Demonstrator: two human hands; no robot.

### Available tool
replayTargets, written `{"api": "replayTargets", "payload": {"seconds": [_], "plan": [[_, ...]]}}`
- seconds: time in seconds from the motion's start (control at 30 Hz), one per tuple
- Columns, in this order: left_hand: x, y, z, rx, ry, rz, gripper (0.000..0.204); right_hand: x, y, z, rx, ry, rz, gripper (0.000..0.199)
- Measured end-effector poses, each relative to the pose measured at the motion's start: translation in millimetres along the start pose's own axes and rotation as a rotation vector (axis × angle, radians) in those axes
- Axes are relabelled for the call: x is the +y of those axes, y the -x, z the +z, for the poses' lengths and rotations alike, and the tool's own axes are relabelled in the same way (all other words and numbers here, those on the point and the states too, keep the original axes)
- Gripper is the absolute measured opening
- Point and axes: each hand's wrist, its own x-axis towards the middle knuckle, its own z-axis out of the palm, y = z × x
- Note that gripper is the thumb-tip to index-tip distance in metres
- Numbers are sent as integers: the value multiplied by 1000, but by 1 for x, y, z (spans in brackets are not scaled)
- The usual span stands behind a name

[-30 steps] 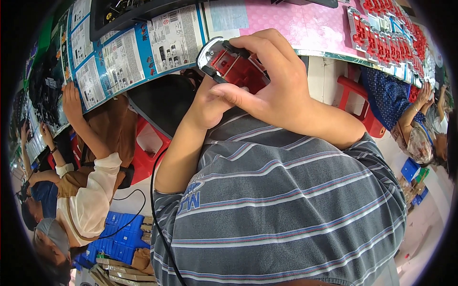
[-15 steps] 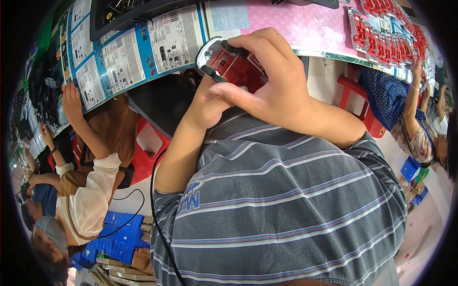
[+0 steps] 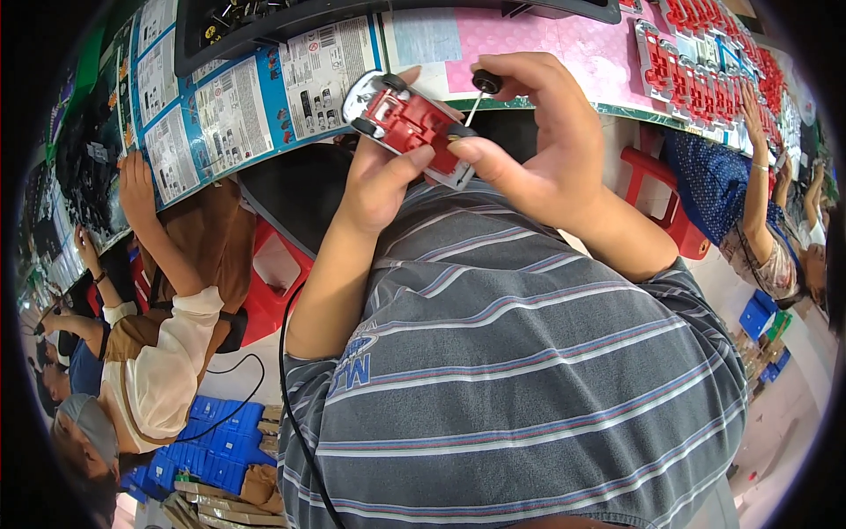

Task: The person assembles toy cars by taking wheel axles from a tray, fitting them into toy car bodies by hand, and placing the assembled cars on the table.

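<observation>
My left hand [image 3: 379,189] holds a toy car [image 3: 410,119] from below, its red underside facing up and its silvery-white body showing at the edges. Black wheels sit at the car's left end. Between finger and thumb of my right hand [image 3: 560,132] is a thin metal axle with a black wheel at each end, a wheel axle [image 3: 486,82]. The axle stands slanted at the car's right end. Its lower wheel is close against the red underside; whether it touches is hard to tell.
A black tray [image 3: 251,40] of small wheel parts lies on the table at the back left, over printed sheets [image 3: 233,106]. Rows of red car chassis [image 3: 679,79] stand at the right on a pink surface [image 3: 546,35]. Co-workers sit on both sides; a person's hand [image 3: 135,185] rests at the left table edge.
My right hand has drawn back to the right from around the car, with the wheel axle now visible in its fingers. The car has turned and its red underside shows more fully.
</observation>
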Motion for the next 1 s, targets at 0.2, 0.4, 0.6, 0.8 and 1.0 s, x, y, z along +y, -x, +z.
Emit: {"api": "replayTargets", "payload": {"seconds": [0.2,0.4,0.6,0.8,1.0], "plan": [[4,-5,-4,47,8,84,84,2,24,-4,-170,69,101,65],[2,-3,2,37,-17,102,85,0,28,10,-158,103,90,64],[3,4,7,74,-8,127,83,-1,24,11,-219,131,56,71],[10,7,3,93,39,92,81,2,22,1,-281,47,109,84],[18,6,-8,102,8,105,72,16,19,-5,-193,25,150,67]]}}
